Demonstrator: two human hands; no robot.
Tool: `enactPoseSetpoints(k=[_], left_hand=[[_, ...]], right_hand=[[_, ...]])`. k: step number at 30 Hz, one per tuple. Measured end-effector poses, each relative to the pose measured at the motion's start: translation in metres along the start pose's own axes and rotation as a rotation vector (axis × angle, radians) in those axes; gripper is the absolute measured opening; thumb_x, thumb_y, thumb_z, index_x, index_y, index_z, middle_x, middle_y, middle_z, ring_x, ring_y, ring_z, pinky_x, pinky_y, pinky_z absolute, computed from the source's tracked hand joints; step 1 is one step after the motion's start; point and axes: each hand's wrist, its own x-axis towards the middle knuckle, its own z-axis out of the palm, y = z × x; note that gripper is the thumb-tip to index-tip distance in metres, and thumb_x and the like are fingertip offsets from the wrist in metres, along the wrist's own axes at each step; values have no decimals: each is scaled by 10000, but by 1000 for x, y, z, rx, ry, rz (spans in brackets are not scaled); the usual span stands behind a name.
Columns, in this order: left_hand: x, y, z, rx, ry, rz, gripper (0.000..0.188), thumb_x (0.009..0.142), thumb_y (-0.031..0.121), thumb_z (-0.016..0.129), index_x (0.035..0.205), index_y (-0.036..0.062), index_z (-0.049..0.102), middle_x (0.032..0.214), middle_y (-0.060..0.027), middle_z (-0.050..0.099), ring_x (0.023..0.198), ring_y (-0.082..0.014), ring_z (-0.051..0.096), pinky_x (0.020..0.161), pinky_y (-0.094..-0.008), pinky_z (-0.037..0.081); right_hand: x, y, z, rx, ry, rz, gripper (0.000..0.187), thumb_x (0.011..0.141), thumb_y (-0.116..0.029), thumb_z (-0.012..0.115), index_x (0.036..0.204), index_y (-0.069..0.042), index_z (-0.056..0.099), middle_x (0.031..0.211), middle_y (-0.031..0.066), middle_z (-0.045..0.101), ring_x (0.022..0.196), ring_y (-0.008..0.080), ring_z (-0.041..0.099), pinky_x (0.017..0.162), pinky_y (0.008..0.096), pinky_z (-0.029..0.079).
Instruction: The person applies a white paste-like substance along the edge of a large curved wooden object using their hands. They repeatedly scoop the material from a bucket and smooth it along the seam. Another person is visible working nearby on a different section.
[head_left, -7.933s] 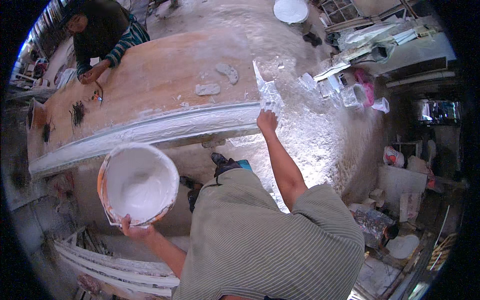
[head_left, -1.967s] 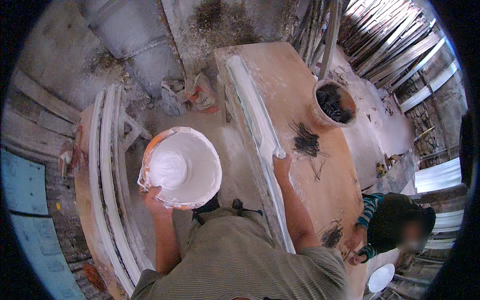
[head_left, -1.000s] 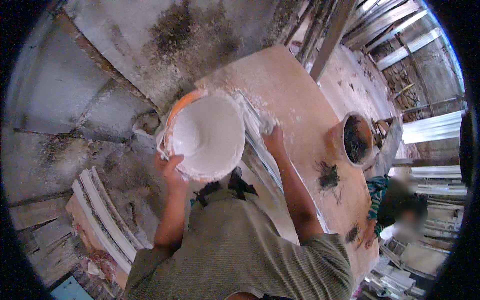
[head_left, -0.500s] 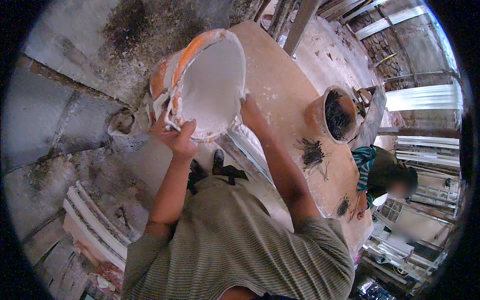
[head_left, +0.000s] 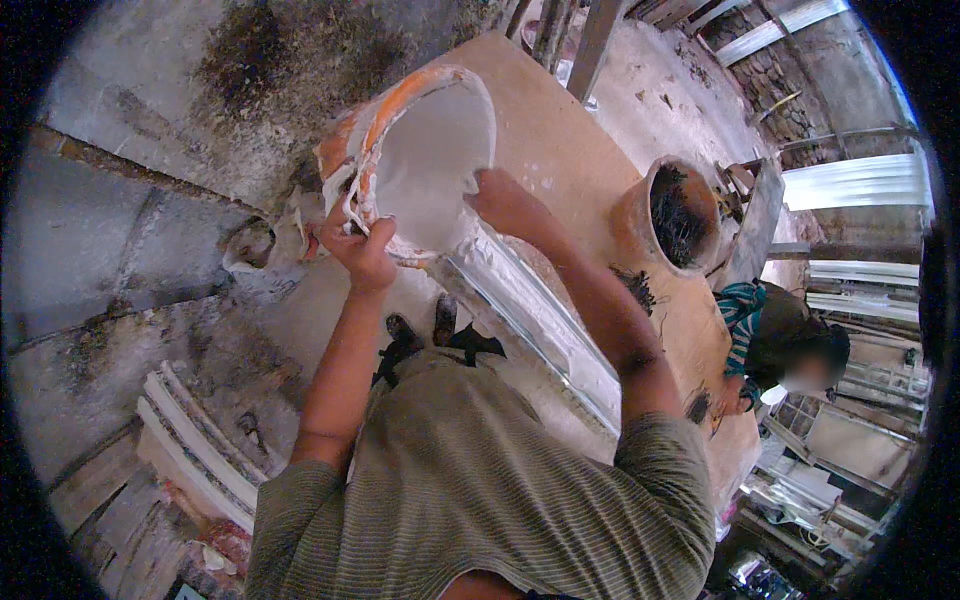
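left hand (head_left: 362,252) clamps orange bucket's (head_left: 410,160) rim (plaster-caked) | right hand (head_left: 503,203) grips far rim | bucket tipped over white moulding (head_left: 545,320)

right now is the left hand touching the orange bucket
Touching. The head view shows the left hand clamped over the rim of the tilted orange bucket, fingers curled on its plaster-smeared edge with no gap.

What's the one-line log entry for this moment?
left hand: grips rim of tilted orange plaster bucket | right hand: at bucket mouth | below: white moulding strip on wooden table | nearby: clay pot
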Motion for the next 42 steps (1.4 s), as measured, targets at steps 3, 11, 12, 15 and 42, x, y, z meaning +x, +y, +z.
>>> enactPoseSetpoints(k=[3, 11, 12, 15, 42], left_hand=[[-8, -17, -22, 303, -78, 265, 379, 613, 5, 657, 987, -45, 620, 980, -101, 596, 850, -185, 558, 841, -342, 448], [-13, 29, -23, -26, -96, -146, 265, 611, -27, 675, 874, -28, 645, 998, -100, 630, 912, -181, 596, 846, -325, 469], [-14, 32, -32, 62, -179, -145, 244, 623, -31, 678, 865, -27, 650, 968, -88, 640, 895, -167, 601, 824, -311, 475], [-18, 50, -26, 109, -367, -146, 196, 665, -33, 680, 858, -25, 651, 852, -47, 641, 790, -121, 591, 719, -273, 475], [-61, 67, -193, -237, 492, -531, 551, 882, 267, 513, 1341, -26, 434, 1352, -193, 480, 1224, -344, 487, 1032, -471, 399]], right_hand=[[21, 18, -9, -675, 230, -657, 251, 794, -250, 618, 872, -14, 648, 899, 166, 642, 887, 329, 624, 830, 459, 489], [5, 25, 67, -575, -46, -624, 298, 773, -305, 585, 858, -33, 672, 928, 149, 654, 889, 326, 624, 805, 463, 489], [-4, 10, 82, -537, -110, -605, 331, 792, -312, 571, 921, -23, 665, 979, 161, 653, 935, 336, 620, 845, 471, 478], [5, -4, 176, 334, 46, -435, 312, 888, -291, 500, 972, -22, 632, 1040, 180, 623, 1025, 306, 585, 901, 454, 460], [11, 58, 134, 1444, 624, 567, 301, 885, -182, 571, 1121, 4, 600, 1010, 142, 653, 938, 280, 619, 816, 409, 502]])
